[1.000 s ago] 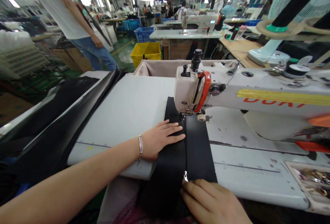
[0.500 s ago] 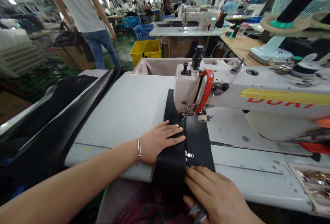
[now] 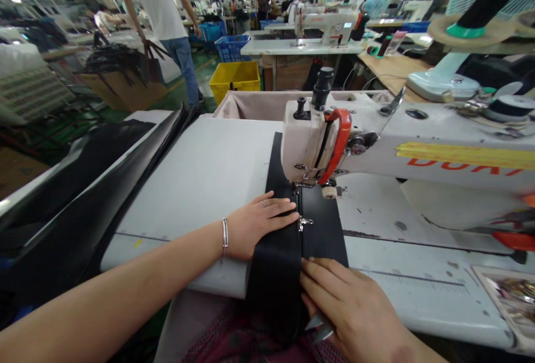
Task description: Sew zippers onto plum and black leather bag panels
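Note:
A black leather-like panel (image 3: 276, 265) with a zip (image 3: 302, 240) along its middle runs under the head of the sewing machine (image 3: 309, 140). Its near end hangs over the table edge. The metal zip slider (image 3: 303, 222) sits just right of my left fingertips. My left hand (image 3: 263, 221) lies flat on the panel's left part, fingers spread, close in front of the presser foot. Nearer to me, my right hand (image 3: 349, 301) pinches the panel along the zip line, thumb partly hidden below. Pointed metal blades, seemingly thread snips (image 3: 321, 327), stick out from under that palm.
Black panels (image 3: 137, 168) lie stacked at the left of the white table (image 3: 209, 168). A cloth-lined bin (image 3: 259, 105) stands behind it, with a yellow crate (image 3: 234, 78) beyond. A tray of metal parts (image 3: 514, 296) is at right. A person (image 3: 167, 28) walks at far left.
The panel and zip slider have moved away from me, toward the needle. My left hand stays nearly in place; my right hand has shifted slightly forward. The person behind appears farther right.

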`<control>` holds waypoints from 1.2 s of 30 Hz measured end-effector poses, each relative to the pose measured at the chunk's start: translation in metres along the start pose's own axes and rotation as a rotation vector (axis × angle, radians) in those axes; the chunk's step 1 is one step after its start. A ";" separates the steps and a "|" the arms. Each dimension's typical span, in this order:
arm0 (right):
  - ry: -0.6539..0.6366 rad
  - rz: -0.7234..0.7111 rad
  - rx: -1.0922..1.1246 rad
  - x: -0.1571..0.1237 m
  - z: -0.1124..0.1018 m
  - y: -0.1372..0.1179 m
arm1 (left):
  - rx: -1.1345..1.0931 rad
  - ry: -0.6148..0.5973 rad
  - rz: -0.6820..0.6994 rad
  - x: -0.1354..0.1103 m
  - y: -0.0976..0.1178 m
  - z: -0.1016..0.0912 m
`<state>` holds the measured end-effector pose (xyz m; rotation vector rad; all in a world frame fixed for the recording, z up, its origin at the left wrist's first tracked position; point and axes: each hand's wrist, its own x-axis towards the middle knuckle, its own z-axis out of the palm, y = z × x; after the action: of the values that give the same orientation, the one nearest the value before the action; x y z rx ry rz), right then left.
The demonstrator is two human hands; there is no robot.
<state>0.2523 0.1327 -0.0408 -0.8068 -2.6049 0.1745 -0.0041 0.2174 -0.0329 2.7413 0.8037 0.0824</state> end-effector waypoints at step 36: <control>-0.024 0.657 -0.075 0.077 0.013 0.071 | 0.003 0.000 0.034 -0.010 0.021 0.010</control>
<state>0.2258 0.2351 -0.0424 -1.6691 -2.2813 0.2694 -0.0001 0.1926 -0.0360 2.7579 0.7582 0.0886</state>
